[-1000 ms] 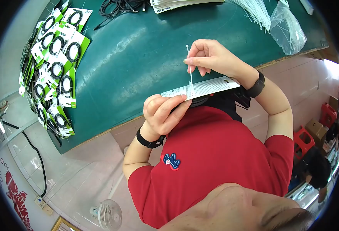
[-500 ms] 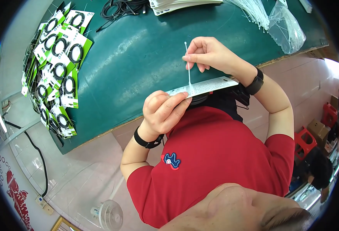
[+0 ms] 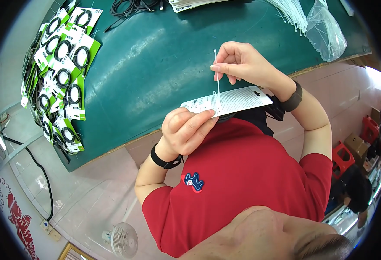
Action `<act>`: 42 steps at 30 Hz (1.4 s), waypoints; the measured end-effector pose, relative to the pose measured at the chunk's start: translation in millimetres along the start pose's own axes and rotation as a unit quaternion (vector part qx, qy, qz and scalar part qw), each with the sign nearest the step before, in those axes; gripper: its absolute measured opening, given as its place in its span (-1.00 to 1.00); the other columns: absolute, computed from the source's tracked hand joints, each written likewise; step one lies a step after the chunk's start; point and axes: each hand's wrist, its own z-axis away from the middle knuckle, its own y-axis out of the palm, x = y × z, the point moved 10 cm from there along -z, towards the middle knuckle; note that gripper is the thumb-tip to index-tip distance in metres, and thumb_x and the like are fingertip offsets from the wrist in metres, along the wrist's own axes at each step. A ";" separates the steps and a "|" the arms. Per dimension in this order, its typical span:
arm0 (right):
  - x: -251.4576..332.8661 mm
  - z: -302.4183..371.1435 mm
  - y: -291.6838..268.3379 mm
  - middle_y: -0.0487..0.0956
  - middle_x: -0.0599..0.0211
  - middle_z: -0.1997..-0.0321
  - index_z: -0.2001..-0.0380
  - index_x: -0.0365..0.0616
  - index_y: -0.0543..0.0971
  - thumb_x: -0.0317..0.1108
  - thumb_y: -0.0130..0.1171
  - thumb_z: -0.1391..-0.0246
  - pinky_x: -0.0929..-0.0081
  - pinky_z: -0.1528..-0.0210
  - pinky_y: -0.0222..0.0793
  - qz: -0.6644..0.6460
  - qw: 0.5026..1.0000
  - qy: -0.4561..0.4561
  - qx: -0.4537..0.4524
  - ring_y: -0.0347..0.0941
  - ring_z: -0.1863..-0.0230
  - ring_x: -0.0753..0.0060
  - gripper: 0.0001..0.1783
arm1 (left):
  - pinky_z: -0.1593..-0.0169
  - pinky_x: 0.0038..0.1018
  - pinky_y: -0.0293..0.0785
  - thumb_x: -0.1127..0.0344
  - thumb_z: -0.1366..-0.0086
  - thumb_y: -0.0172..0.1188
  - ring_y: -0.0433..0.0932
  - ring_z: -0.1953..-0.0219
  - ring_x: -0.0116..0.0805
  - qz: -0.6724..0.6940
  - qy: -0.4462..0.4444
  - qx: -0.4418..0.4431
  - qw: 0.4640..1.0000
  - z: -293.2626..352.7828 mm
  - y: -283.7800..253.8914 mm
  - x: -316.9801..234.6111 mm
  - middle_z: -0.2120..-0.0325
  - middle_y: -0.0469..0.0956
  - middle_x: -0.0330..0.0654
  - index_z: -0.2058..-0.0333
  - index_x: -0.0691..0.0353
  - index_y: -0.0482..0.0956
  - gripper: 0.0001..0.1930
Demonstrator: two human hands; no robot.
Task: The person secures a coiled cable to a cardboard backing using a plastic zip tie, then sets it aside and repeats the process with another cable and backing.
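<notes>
My left hand [image 3: 188, 130] is closed on the left part of a white printed packaging card [image 3: 238, 99], thumb on top. The card has a hang hole at its right end, and a bit of black coil shows beneath it. A thin white cable tie [image 3: 218, 83] rises from the card. Between thumb and fingers, my right hand [image 3: 238, 64] pinches the upper part of this tie, above the card. Where the tie's lower end goes, whether through or around the card, I cannot tell.
On the green table [image 3: 143, 78], a heap of carded black cables [image 3: 62, 78] lies at the left. Loose black cable [image 3: 132, 8], a stack of white cards [image 3: 195, 3], white cable ties [image 3: 289, 13] and a clear plastic bag [image 3: 327, 34] lie along the back.
The card has tilted, so more of its printed face shows. My right hand and the cable tie have shifted slightly right and down, the pinch kept.
</notes>
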 end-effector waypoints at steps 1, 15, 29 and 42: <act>-0.1 -0.1 0.7 0.65 0.27 0.42 0.36 -0.17 0.48 -0.38 0.25 -0.21 0.76 0.56 0.29 0.000 1.000 0.001 0.001 0.41 0.59 0.74 -0.85 | 0.32 -0.48 0.43 0.55 0.14 0.40 0.42 0.34 -0.40 0.002 -0.002 0.000 1.000 0.4 0.1 0.3 0.20 0.62 -0.30 0.32 0.16 0.71 -0.69; 2.9 11.3 21.7 0.64 0.35 0.46 0.37 -0.17 0.51 -0.38 0.29 -0.18 0.77 0.56 0.25 -0.020 0.995 0.073 0.058 0.40 0.60 0.75 -0.85 | 0.34 -0.49 0.45 0.51 0.11 0.37 0.43 0.34 -0.40 -0.007 0.005 0.012 1.000 -7.2 -0.6 2.9 0.17 0.65 -0.27 0.33 0.20 0.71 -0.73; 25.1 9.2 29.5 0.56 0.49 0.44 0.35 -0.16 0.63 -0.37 0.27 -0.16 0.61 0.36 0.32 0.115 0.982 0.043 0.141 0.41 0.42 0.65 -0.90 | 0.38 -0.47 0.50 0.52 0.13 0.34 0.53 0.39 -0.36 0.015 0.001 0.018 1.000 -29.5 0.0 18.0 0.23 0.68 -0.26 0.36 0.22 0.70 -0.75; 106.9 66.2 45.8 0.54 0.34 0.37 0.35 -0.16 0.63 -0.49 0.38 0.08 0.39 0.32 0.37 0.423 0.786 -0.449 -0.028 0.47 0.36 0.26 -0.82 | 0.33 -0.41 0.56 0.56 0.15 0.34 0.57 0.39 -0.23 0.061 -0.157 -0.021 0.985 -34.0 9.9 53.4 0.31 0.69 -0.22 0.36 0.19 0.67 -0.72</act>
